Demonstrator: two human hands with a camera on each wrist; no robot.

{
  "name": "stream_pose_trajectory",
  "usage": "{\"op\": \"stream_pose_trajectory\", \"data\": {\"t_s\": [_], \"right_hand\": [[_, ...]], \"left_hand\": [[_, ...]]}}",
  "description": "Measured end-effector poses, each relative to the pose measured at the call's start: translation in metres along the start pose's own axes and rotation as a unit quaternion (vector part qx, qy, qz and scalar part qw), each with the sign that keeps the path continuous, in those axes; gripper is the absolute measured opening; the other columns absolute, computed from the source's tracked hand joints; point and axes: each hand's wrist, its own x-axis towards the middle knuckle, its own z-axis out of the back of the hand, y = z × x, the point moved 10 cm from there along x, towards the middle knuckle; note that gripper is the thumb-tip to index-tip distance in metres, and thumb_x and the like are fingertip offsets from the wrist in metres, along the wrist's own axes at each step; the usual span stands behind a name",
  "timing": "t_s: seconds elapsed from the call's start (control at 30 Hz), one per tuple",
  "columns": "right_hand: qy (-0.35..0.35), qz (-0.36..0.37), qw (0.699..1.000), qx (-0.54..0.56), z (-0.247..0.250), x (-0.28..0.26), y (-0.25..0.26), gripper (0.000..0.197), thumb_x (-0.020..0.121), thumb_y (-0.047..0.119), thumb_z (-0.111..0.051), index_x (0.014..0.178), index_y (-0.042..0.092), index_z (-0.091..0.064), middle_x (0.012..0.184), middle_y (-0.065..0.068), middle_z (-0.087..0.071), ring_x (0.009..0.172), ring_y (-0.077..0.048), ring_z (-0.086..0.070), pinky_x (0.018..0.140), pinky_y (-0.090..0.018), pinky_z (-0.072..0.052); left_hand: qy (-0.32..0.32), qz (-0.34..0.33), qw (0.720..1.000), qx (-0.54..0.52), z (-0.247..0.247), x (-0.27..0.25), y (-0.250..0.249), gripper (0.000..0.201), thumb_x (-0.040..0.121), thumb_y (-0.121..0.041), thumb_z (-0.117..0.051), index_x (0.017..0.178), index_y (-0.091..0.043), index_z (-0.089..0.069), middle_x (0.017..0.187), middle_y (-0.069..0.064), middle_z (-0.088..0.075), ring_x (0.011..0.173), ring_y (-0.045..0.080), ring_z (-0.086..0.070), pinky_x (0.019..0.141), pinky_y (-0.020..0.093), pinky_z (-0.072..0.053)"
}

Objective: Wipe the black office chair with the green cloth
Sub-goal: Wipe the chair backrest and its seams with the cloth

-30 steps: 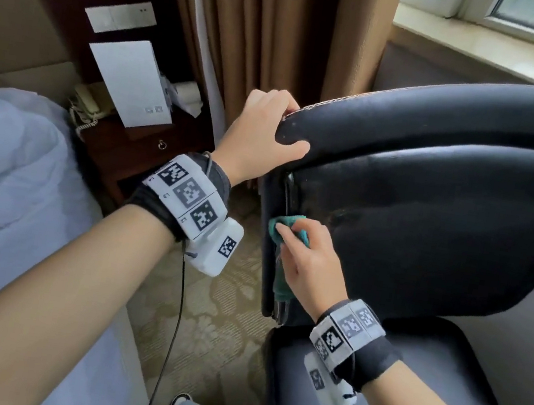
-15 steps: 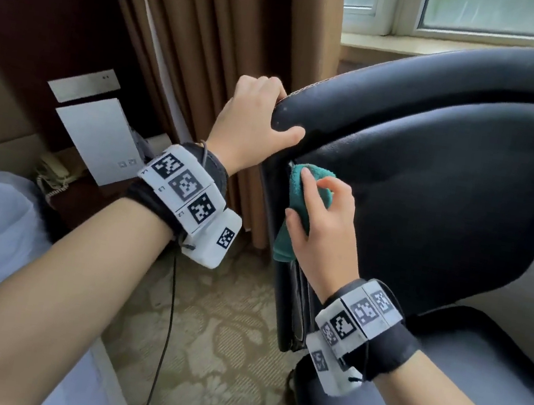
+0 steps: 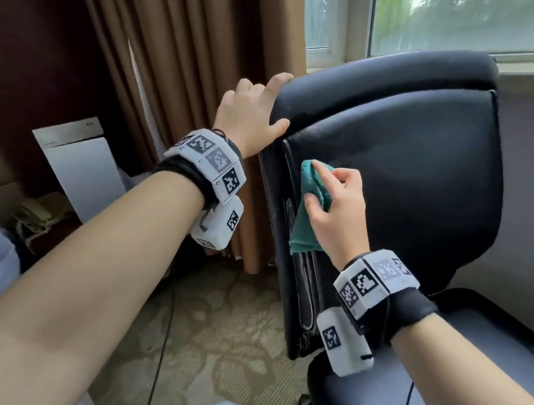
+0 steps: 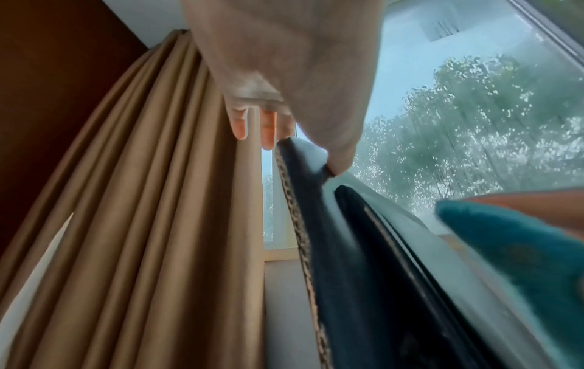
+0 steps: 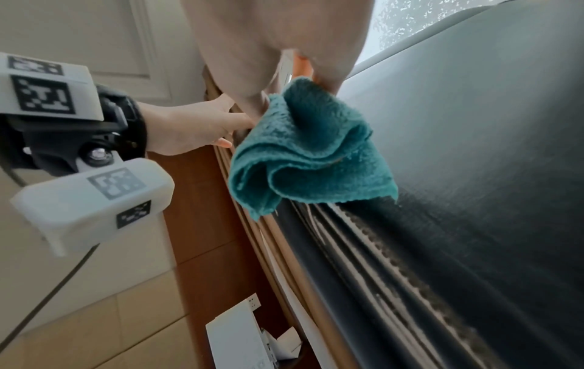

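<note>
The black office chair [image 3: 401,174] stands by the window [image 3: 476,22], its backrest upright and turned edge-on toward the brown curtain [image 3: 184,51], its front facing right. The left hand [image 3: 249,114] grips the backrest's top left corner, thumb on the front, fingers curled over the back. The right hand [image 3: 337,209] pinches the green cloth [image 3: 309,208] between thumb and fingers against the backrest's left front edge; the bunched cloth hangs lengthwise downward along that edge.
</note>
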Motion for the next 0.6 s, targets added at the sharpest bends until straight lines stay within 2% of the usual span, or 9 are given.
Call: {"op": "stream_pose_trajectory", "data": {"t_s": [0.1, 0.2, 0.33, 0.47, 0.53, 0.6], "right_hand": [[-0.021, 0.002, 1.0, -0.007, -0.012, 0.015, 0.002, 0.044, 0.086, 0.002, -0.057, 0.13, 0.007, -0.053, 0.111, -0.009, -0.041, 0.098, -0.011, -0.041, 0.087, 0.002, -0.022], [-0.054, 0.017, 0.998, -0.019, -0.022, 0.027, 0.008, 0.043, 0.084, 0.003, -0.057, 0.127, 0.005, -0.055, 0.112, -0.015, -0.046, 0.101, -0.023, -0.05, 0.089, -0.013, -0.033], [-0.089, 0.058, 0.994, -0.031, -0.027, 0.025, 0.016, 0.042, 0.08, 0.007, -0.053, 0.121, 0.003, -0.06, 0.107, -0.017, -0.051, 0.099, -0.028, -0.054, 0.089, -0.031, -0.045], [-0.106, 0.106, 0.981, -0.12, -0.028, 0.002, 0.007, 0.037, 0.08, 0.013, -0.051, 0.114, 0.007, -0.065, 0.106, -0.013, -0.054, 0.09, -0.026, -0.048, 0.076, -0.037, -0.049], [-0.105, 0.112, 0.98, -0.123, -0.028, -0.02, -0.008, 0.036, 0.08, 0.013, -0.051, 0.112, 0.009, -0.066, 0.107, -0.007, -0.048, 0.089, -0.023, -0.043, 0.077, -0.039, -0.047], [-0.096, 0.1, 0.985, -0.106, -0.027, -0.038, -0.021, 0.036, 0.08, 0.014, -0.05, 0.112, 0.009, -0.067, 0.107, -0.005, -0.045, 0.09, -0.022, -0.042, 0.082, -0.034, -0.045]], "left_hand": [[-0.001, -0.005, 1.0, -0.023, -0.001, 0.001, 0.0, 0.058, 0.091, -0.034, -0.052, 0.144, -0.026, -0.028, 0.115, 0.014, -0.057, 0.11, 0.034, -0.047, 0.093, 0.043, -0.036], [-0.012, -0.016, 1.0, 0.01, -0.003, 0.003, 0.0, 0.055, 0.092, -0.034, -0.05, 0.143, -0.029, -0.03, 0.113, 0.012, -0.059, 0.109, 0.033, -0.049, 0.096, 0.044, -0.033], [-0.027, -0.034, 0.997, 0.061, -0.009, -0.001, 0.001, 0.052, 0.092, -0.037, -0.046, 0.142, -0.033, -0.032, 0.116, 0.009, -0.058, 0.112, 0.031, -0.047, 0.105, 0.048, -0.023], [-0.032, -0.035, 0.998, 0.045, -0.006, 0.0, 0.002, 0.052, 0.091, -0.037, -0.048, 0.141, -0.033, -0.033, 0.113, 0.008, -0.059, 0.11, 0.031, -0.048, 0.105, 0.049, -0.024], [-0.033, -0.029, 0.998, 0.037, -0.007, -0.002, 0.002, 0.053, 0.091, -0.037, -0.049, 0.142, -0.034, -0.032, 0.114, 0.006, -0.059, 0.11, 0.031, -0.048, 0.105, 0.049, -0.026], [-0.035, -0.023, 0.999, 0.026, -0.009, -0.004, 0.004, 0.052, 0.092, -0.036, -0.049, 0.141, -0.034, -0.034, 0.114, 0.005, -0.058, 0.109, 0.03, -0.048, 0.102, 0.046, -0.029]]}}
